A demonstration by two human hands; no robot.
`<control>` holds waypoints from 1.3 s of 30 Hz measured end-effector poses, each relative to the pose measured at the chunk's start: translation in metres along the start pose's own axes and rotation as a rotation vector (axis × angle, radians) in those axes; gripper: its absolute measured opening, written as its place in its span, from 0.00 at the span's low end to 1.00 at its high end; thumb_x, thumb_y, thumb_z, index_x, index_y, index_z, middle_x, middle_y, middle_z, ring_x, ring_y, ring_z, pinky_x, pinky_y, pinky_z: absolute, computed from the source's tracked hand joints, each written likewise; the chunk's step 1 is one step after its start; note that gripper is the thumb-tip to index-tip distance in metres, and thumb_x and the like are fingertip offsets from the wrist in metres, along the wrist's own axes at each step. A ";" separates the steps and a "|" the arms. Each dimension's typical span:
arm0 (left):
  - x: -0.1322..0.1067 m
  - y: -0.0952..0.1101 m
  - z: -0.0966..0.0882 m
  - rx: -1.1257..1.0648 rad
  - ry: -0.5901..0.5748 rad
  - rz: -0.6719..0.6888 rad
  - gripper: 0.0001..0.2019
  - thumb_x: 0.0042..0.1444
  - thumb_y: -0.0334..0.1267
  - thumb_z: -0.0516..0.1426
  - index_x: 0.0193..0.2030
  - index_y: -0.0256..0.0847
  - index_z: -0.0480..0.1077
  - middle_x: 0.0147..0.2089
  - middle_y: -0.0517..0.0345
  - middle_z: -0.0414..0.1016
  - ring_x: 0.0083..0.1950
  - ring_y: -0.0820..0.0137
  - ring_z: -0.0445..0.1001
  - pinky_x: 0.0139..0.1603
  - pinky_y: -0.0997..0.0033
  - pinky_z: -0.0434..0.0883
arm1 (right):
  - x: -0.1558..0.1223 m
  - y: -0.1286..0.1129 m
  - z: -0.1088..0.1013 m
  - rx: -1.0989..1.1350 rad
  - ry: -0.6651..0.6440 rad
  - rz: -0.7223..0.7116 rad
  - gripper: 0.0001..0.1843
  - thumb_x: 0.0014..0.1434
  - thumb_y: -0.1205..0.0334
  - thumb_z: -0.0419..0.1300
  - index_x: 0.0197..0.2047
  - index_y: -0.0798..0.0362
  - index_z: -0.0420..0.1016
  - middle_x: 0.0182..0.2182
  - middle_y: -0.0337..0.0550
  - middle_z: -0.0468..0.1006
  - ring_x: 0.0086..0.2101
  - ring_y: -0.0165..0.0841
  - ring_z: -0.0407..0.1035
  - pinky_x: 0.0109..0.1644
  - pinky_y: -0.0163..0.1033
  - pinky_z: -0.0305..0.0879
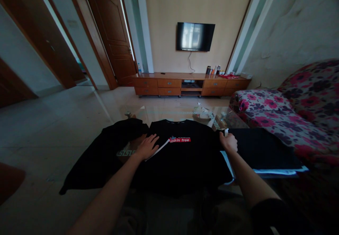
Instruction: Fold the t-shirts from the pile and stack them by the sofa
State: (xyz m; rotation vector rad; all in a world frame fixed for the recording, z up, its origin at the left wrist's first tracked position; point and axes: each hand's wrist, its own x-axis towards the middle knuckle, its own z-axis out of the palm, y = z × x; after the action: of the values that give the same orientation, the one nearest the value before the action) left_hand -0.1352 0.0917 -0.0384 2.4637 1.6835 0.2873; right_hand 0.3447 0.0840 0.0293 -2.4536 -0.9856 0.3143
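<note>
A black shirt (190,164) with a red and white "main free" print lies spread over a glass table, its neckline on the far side. My left hand (148,146) rests flat on the shirt's left side, fingers stretched out, beside a white strip that slants toward the print. At the shirt's right side, my right hand (229,142) is closed on the shirt's edge, where a bit of white trim shows above the fingers. To the left lies another black garment (92,162), loosely spread. A flat pile of dark clothes (265,148) with white edges lies on the right.
The glass table (159,112) has a patterned border, with small items near its far right corner. A floral sofa (270,104) stands close on the right. Beyond are a low wooden cabinet (169,83) bearing bottles and a wall-mounted television (195,36).
</note>
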 end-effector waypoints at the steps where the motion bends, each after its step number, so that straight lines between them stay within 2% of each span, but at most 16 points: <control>1: 0.000 0.000 0.000 0.016 0.003 0.005 0.30 0.68 0.52 0.47 0.73 0.44 0.58 0.77 0.52 0.52 0.77 0.57 0.50 0.74 0.56 0.49 | -0.004 -0.001 -0.001 -0.012 0.019 -0.018 0.31 0.64 0.41 0.51 0.58 0.55 0.74 0.47 0.65 0.77 0.46 0.53 0.75 0.46 0.51 0.70; 3: 0.000 0.001 0.001 0.046 0.010 0.019 0.30 0.68 0.52 0.46 0.73 0.43 0.57 0.77 0.51 0.52 0.77 0.57 0.51 0.74 0.56 0.49 | -0.014 -0.003 -0.003 -0.067 0.103 -0.143 0.29 0.67 0.42 0.49 0.61 0.52 0.70 0.50 0.60 0.76 0.46 0.49 0.74 0.46 0.50 0.69; 6: 0.000 0.002 0.002 0.072 0.020 0.024 0.30 0.68 0.53 0.46 0.73 0.44 0.57 0.77 0.50 0.53 0.76 0.58 0.52 0.74 0.56 0.50 | -0.036 -0.011 -0.003 -0.233 0.232 -0.544 0.23 0.72 0.50 0.44 0.61 0.51 0.68 0.53 0.56 0.72 0.48 0.45 0.72 0.50 0.48 0.65; 9: 0.000 0.002 0.002 0.084 0.029 0.031 0.30 0.69 0.53 0.45 0.73 0.43 0.58 0.77 0.50 0.53 0.76 0.57 0.52 0.74 0.56 0.50 | -0.062 -0.018 0.008 -0.416 0.143 -0.913 0.21 0.72 0.57 0.43 0.60 0.50 0.69 0.52 0.54 0.73 0.52 0.44 0.69 0.54 0.46 0.62; 11: -0.001 0.002 0.002 0.088 0.035 0.032 0.30 0.69 0.53 0.45 0.73 0.43 0.58 0.77 0.49 0.53 0.76 0.57 0.52 0.74 0.57 0.50 | -0.076 -0.020 0.021 -0.518 -0.003 -1.027 0.22 0.72 0.61 0.44 0.64 0.48 0.67 0.52 0.53 0.73 0.50 0.43 0.70 0.51 0.44 0.63; 14: -0.001 0.003 0.001 0.088 0.037 0.031 0.30 0.69 0.53 0.45 0.73 0.42 0.57 0.76 0.49 0.53 0.76 0.57 0.53 0.74 0.56 0.50 | -0.090 -0.020 0.039 -0.618 -0.163 -1.024 0.28 0.71 0.64 0.44 0.71 0.44 0.57 0.57 0.53 0.70 0.47 0.42 0.72 0.46 0.42 0.66; 16: -0.002 0.003 0.001 0.085 0.031 0.030 0.31 0.69 0.53 0.45 0.73 0.42 0.57 0.77 0.48 0.53 0.76 0.56 0.53 0.74 0.56 0.50 | -0.093 -0.019 0.045 -0.643 -0.200 -0.998 0.31 0.70 0.65 0.43 0.74 0.41 0.53 0.59 0.54 0.68 0.47 0.42 0.73 0.46 0.43 0.67; 19: -0.003 0.002 0.000 0.072 0.024 0.031 0.31 0.69 0.53 0.45 0.74 0.43 0.57 0.77 0.49 0.52 0.76 0.56 0.52 0.74 0.55 0.51 | -0.094 -0.016 0.046 -0.623 -0.230 -0.994 0.31 0.71 0.64 0.43 0.75 0.38 0.52 0.59 0.53 0.68 0.48 0.43 0.73 0.48 0.44 0.67; 24: -0.003 0.001 0.000 0.065 0.030 0.027 0.31 0.69 0.54 0.45 0.74 0.43 0.57 0.77 0.49 0.53 0.76 0.57 0.52 0.74 0.56 0.51 | -0.087 -0.015 0.042 -0.406 -0.312 -0.970 0.30 0.72 0.46 0.43 0.73 0.43 0.57 0.60 0.53 0.69 0.54 0.44 0.71 0.55 0.45 0.65; 26: -0.003 0.001 0.000 0.065 0.033 0.032 0.31 0.69 0.54 0.45 0.74 0.43 0.57 0.77 0.49 0.53 0.76 0.56 0.52 0.73 0.55 0.52 | -0.074 -0.014 0.037 -0.213 -0.302 -0.957 0.31 0.73 0.45 0.40 0.71 0.49 0.62 0.59 0.53 0.71 0.56 0.42 0.70 0.59 0.43 0.63; 28: -0.003 0.001 0.001 0.067 0.031 0.039 0.31 0.69 0.54 0.45 0.74 0.43 0.57 0.77 0.49 0.53 0.76 0.56 0.52 0.73 0.55 0.51 | -0.054 -0.012 0.028 -0.013 -0.206 -0.934 0.29 0.74 0.52 0.37 0.66 0.53 0.68 0.56 0.53 0.74 0.56 0.38 0.70 0.61 0.40 0.61; 30: -0.003 0.002 0.001 0.072 0.031 0.041 0.31 0.69 0.53 0.45 0.74 0.44 0.57 0.77 0.49 0.53 0.76 0.56 0.52 0.74 0.55 0.51 | -0.032 -0.004 0.019 0.082 -0.106 -0.895 0.25 0.73 0.58 0.40 0.61 0.55 0.71 0.53 0.54 0.77 0.53 0.38 0.71 0.60 0.40 0.62; 33: -0.002 0.002 0.001 0.077 0.037 0.041 0.31 0.68 0.53 0.45 0.74 0.43 0.57 0.77 0.49 0.53 0.76 0.56 0.53 0.74 0.55 0.51 | -0.011 0.016 0.017 0.000 -0.109 -0.824 0.21 0.69 0.63 0.46 0.58 0.56 0.73 0.50 0.56 0.77 0.49 0.39 0.72 0.58 0.41 0.63; 37: -0.002 0.002 0.003 0.067 0.045 0.039 0.31 0.68 0.53 0.45 0.73 0.44 0.58 0.77 0.50 0.53 0.76 0.57 0.53 0.74 0.55 0.52 | -0.012 0.046 0.031 -0.191 -0.260 -0.835 0.21 0.68 0.56 0.54 0.61 0.53 0.71 0.51 0.55 0.74 0.51 0.41 0.71 0.58 0.43 0.62; 39: -0.002 0.001 0.004 0.065 0.043 0.036 0.31 0.68 0.53 0.45 0.73 0.44 0.58 0.77 0.51 0.53 0.76 0.57 0.53 0.74 0.55 0.52 | -0.013 0.054 0.034 -0.230 -0.294 -0.828 0.24 0.67 0.53 0.56 0.63 0.52 0.68 0.50 0.54 0.74 0.50 0.41 0.71 0.57 0.43 0.63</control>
State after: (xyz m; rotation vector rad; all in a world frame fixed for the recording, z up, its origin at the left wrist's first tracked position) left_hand -0.1343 0.0898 -0.0417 2.5547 1.6926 0.2970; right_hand 0.3549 0.0528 -0.0273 -1.9722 -2.1401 0.2800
